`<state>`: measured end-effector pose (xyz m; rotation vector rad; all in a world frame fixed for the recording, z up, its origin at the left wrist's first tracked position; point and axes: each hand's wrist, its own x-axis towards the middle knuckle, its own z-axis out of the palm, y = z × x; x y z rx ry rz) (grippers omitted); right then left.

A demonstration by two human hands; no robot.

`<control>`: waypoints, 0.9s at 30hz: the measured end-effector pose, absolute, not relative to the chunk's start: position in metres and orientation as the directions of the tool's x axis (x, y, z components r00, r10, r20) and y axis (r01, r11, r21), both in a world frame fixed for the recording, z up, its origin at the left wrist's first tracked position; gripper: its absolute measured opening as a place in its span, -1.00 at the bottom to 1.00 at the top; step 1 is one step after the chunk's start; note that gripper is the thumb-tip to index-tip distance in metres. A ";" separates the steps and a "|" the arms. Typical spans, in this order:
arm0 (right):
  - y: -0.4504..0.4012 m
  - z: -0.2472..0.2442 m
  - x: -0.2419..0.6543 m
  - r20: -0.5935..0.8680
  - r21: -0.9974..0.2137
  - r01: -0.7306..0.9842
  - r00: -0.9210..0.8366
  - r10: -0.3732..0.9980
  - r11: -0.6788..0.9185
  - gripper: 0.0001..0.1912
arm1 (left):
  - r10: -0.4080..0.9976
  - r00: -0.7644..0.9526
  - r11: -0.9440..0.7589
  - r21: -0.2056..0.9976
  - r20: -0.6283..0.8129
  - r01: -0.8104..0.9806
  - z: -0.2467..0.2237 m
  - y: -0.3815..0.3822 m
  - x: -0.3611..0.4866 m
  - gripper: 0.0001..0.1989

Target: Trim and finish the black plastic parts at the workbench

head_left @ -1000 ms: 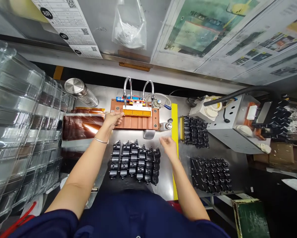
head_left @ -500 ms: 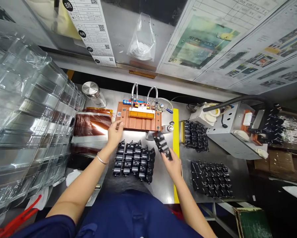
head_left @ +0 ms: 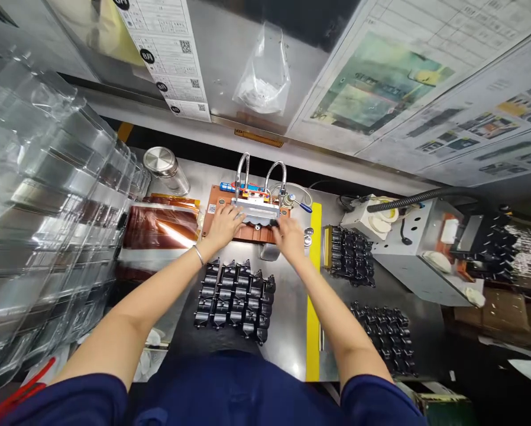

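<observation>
A black ribbed part (head_left: 257, 221) lies across the copper-brown fixture (head_left: 248, 233), below its metal bar. My left hand (head_left: 224, 226) has its fingers closed on the part's left end. At the right end, my right hand (head_left: 289, 236) holds the same part with bent fingers. Two curved metal hoses (head_left: 275, 171) rise behind the bar. Nearer my body, rows of similar black parts (head_left: 235, 300) lie on the metal table.
Brown film sheets (head_left: 159, 228) and a lidded glass jar (head_left: 167, 170) are at the left, beside stacked clear trays (head_left: 48, 195). A yellow strip (head_left: 314, 296) runs right of centre. Beyond it are more black parts (head_left: 350, 255) and a grey machine (head_left: 411, 254).
My right hand has carried the black part up and left onto the fixture. My left hand has moved from the fixture's left edge to the part. The view has shifted slightly.
</observation>
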<state>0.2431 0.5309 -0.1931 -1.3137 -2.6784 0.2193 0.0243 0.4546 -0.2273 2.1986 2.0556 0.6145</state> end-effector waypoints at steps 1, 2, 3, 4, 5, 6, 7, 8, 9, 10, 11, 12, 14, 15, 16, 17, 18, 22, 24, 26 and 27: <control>0.547 -0.187 0.248 0.047 -0.145 0.827 -0.542 0.839 0.542 -0.62 | 0.971 0.020 -0.100 0.326 0.240 0.940 -0.230 0.457 0.024 -0.73; 0.564 -0.181 0.252 0.004 -0.068 0.873 -0.485 0.875 0.484 -0.61 | 0.971 0.014 -0.095 0.334 0.238 0.938 -0.232 0.458 0.024 -0.72; 0.581 -0.177 0.254 -0.058 0.021 0.901 -0.432 0.900 0.434 -0.60 | 0.972 0.005 -0.087 0.341 0.235 0.936 -0.234 0.458 0.025 -0.72; 0.597 -0.173 0.256 -0.137 0.105 0.908 -0.390 0.910 0.405 -0.61 | 0.973 -0.003 -0.079 0.345 0.232 0.935 -0.235 0.457 0.026 -0.71; 0.611 -0.171 0.258 -0.207 0.166 0.905 -0.357 0.911 0.392 -0.63 | 0.973 -0.008 -0.075 0.348 0.231 0.935 -0.235 0.456 0.027 -0.71; 0.624 -0.170 0.259 -0.263 0.203 0.897 -0.335 0.905 0.392 -0.65 | 0.974 -0.012 -0.070 0.352 0.228 0.934 -0.236 0.455 0.028 -0.71; 0.635 -0.169 0.259 -0.299 0.218 0.891 -0.328 0.896 0.399 -0.67 | 0.974 -0.017 -0.067 0.357 0.225 0.932 -0.236 0.454 0.029 -0.71; 0.643 -0.168 0.260 -0.314 0.219 0.887 -0.331 0.890 0.407 -0.67 | 0.975 -0.019 -0.065 0.366 0.222 0.928 -0.237 0.454 0.029 -0.71; 0.650 -0.168 0.260 -0.313 0.214 0.884 -0.342 0.886 0.416 -0.66 | 0.976 -0.021 -0.064 0.377 0.218 0.924 -0.237 0.453 0.029 -0.71; 0.655 -0.167 0.260 -0.311 0.212 0.880 -0.352 0.883 0.425 -0.65 | 0.977 -0.025 -0.062 0.391 0.213 0.918 -0.237 0.453 0.029 -0.71; 0.658 -0.165 0.261 -0.310 0.211 0.877 -0.359 0.880 0.432 -0.64 | 0.978 -0.028 -0.060 0.408 0.206 0.911 -0.237 0.452 0.028 -0.71; 0.658 -0.164 0.260 -0.308 0.215 0.876 -0.360 0.881 0.433 -0.64 | 0.979 -0.030 -0.060 0.432 0.199 0.900 -0.237 0.452 0.027 -0.71; 0.649 -0.164 0.258 -0.274 0.210 0.886 -0.353 0.895 0.414 -0.65 | 0.980 -0.069 -0.034 0.503 0.185 0.863 -0.235 0.453 0.025 -0.70; 0.640 -0.165 0.255 -0.240 0.180 0.899 -0.352 0.905 0.398 -0.64 | 0.976 -0.130 0.016 0.542 0.173 0.840 -0.234 0.455 0.023 -0.68; 0.629 -0.167 0.251 -0.206 0.118 0.917 -0.354 0.912 0.382 -0.62 | 0.963 -0.224 0.100 0.576 0.149 0.812 -0.232 0.456 0.023 -0.63; 0.616 -0.171 0.246 -0.184 0.018 0.930 -0.359 0.915 0.368 -0.59 | 0.937 -0.332 0.206 0.599 0.108 0.774 -0.230 0.458 0.023 -0.57; 0.601 -0.175 0.241 -0.183 -0.114 0.930 -0.365 0.913 0.349 -0.56 | 0.899 -0.434 0.315 0.608 0.054 0.728 -0.226 0.460 0.023 -0.51; 0.535 -0.191 0.233 -0.319 -0.563 0.817 -0.354 0.879 0.124 -0.32 | 0.809 -0.564 0.541 0.588 -0.167 0.601 -0.210 0.450 0.032 -0.45; 0.504 -0.194 0.241 -0.320 -0.695 0.718 -0.342 0.884 0.026 -0.23 | 0.814 -0.548 0.535 0.619 -0.194 0.575 -0.202 0.425 0.040 -0.48; 0.476 -0.191 0.254 -0.245 -0.811 0.584 -0.380 0.892 0.026 -0.29 | 0.843 -0.528 0.443 0.688 -0.102 0.574 -0.195 0.387 0.049 -0.47; 0.463 -0.188 0.261 -0.184 -0.852 0.519 -0.412 0.892 0.064 -0.36 | 0.866 -0.500 0.346 0.721 0.001 0.601 -0.191 0.366 0.054 -0.47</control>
